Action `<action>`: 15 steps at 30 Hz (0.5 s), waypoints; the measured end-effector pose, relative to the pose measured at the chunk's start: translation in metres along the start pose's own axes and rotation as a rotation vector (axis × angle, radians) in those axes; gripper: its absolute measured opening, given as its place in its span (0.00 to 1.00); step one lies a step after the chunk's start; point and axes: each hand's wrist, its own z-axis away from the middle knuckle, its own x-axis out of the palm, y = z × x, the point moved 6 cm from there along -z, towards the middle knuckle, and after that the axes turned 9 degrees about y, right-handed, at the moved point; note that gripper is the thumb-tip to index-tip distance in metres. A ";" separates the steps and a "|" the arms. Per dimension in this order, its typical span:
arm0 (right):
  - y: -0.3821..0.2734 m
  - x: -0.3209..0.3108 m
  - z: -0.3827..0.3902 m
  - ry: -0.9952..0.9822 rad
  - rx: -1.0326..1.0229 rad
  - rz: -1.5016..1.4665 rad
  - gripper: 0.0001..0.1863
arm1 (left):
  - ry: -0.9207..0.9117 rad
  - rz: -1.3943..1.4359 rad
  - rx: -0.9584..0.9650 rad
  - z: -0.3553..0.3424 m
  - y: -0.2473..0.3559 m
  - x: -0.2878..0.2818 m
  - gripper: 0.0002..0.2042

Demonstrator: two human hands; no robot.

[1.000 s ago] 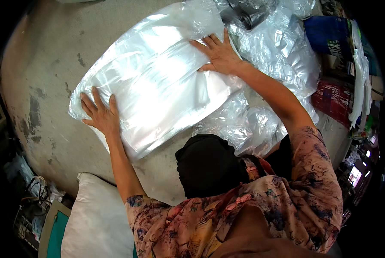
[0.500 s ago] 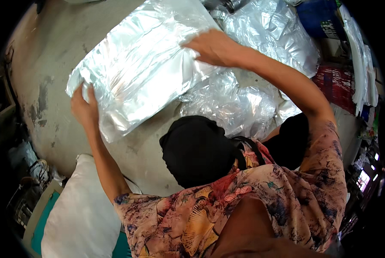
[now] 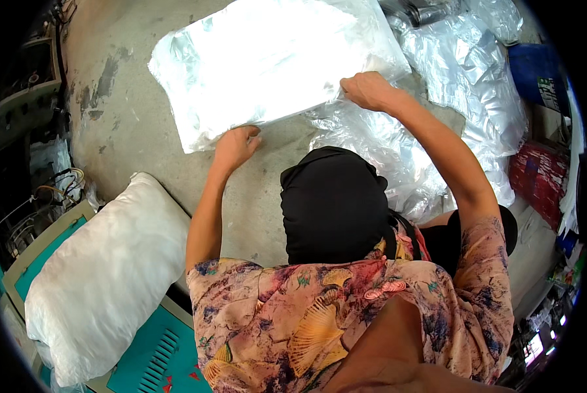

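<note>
A stack of shiny, see-through plastic sheets [image 3: 274, 65] lies flat on the concrete floor ahead of me, its surface bright with glare. My left hand [image 3: 236, 148] is at its near edge toward the left corner, fingers curled over the rim. Farther right, my right hand [image 3: 370, 90] closes on the same near edge, with its fingertips pinched together. How many layers either hand has hold of cannot be made out. Crumpled clear plastic [image 3: 365, 147] lies loose below my right forearm.
More clear plastic [image 3: 467, 65] is heaped at right, near a blue bag [image 3: 535, 75] and a red bundle [image 3: 539, 177]. A stuffed white sack [image 3: 110, 275] rests by a green panel [image 3: 152, 350] at left. Black fabric [image 3: 332, 206] covers a rounded shape before me.
Both hands have come from on top of the sheets to their near edge, both shifting rightward in view. The whole view has shifted, bringing more of the white sack into sight.
</note>
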 end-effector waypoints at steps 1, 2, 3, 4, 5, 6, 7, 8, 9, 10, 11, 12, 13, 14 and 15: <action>-0.002 -0.003 -0.002 0.036 0.013 -0.017 0.10 | -0.007 0.031 -0.011 -0.002 -0.006 -0.001 0.15; -0.005 -0.001 0.001 -0.021 -0.003 -0.069 0.10 | -0.021 0.069 -0.018 -0.006 -0.010 0.001 0.14; -0.008 -0.007 0.007 -0.076 -0.020 -0.123 0.11 | -0.034 0.104 -0.025 -0.007 -0.008 0.000 0.14; -0.012 -0.013 0.014 -0.132 -0.038 -0.177 0.12 | -0.065 0.116 -0.057 -0.002 -0.008 0.000 0.14; -0.012 -0.019 0.022 -0.144 -0.064 -0.219 0.12 | -0.094 0.123 -0.086 0.002 0.005 -0.012 0.13; -0.009 -0.028 0.034 -0.161 -0.090 -0.255 0.13 | -0.121 0.137 -0.116 0.005 0.017 -0.022 0.13; -0.004 -0.037 0.048 -0.176 -0.106 -0.290 0.13 | 0.032 0.217 -0.161 0.001 0.025 -0.037 0.12; 0.005 -0.050 0.060 -0.208 -0.058 -0.367 0.12 | 0.190 0.291 -0.212 0.001 0.030 -0.054 0.12; 0.016 -0.063 0.073 -0.233 0.003 -0.436 0.11 | 0.350 0.372 -0.247 -0.005 0.034 -0.071 0.11; 0.025 -0.075 0.078 -0.152 0.053 -0.430 0.11 | 0.655 0.209 -0.108 -0.012 0.039 -0.104 0.12; 0.031 -0.089 0.080 -0.073 0.093 -0.420 0.11 | 0.884 0.157 -0.075 -0.015 0.027 -0.126 0.14; 0.033 -0.098 0.076 0.005 0.125 -0.416 0.11 | 1.042 -0.101 -0.047 -0.016 0.001 -0.140 0.16; 0.044 -0.105 0.070 0.199 0.171 -0.401 0.12 | 1.007 -0.199 -0.188 -0.020 -0.015 -0.145 0.25; 0.052 -0.110 0.064 0.389 0.216 -0.390 0.13 | 0.964 -0.208 -0.258 -0.025 -0.041 -0.138 0.28; 0.053 -0.115 0.056 0.419 0.337 -0.306 0.20 | 0.916 -0.222 -0.335 -0.027 -0.077 -0.121 0.32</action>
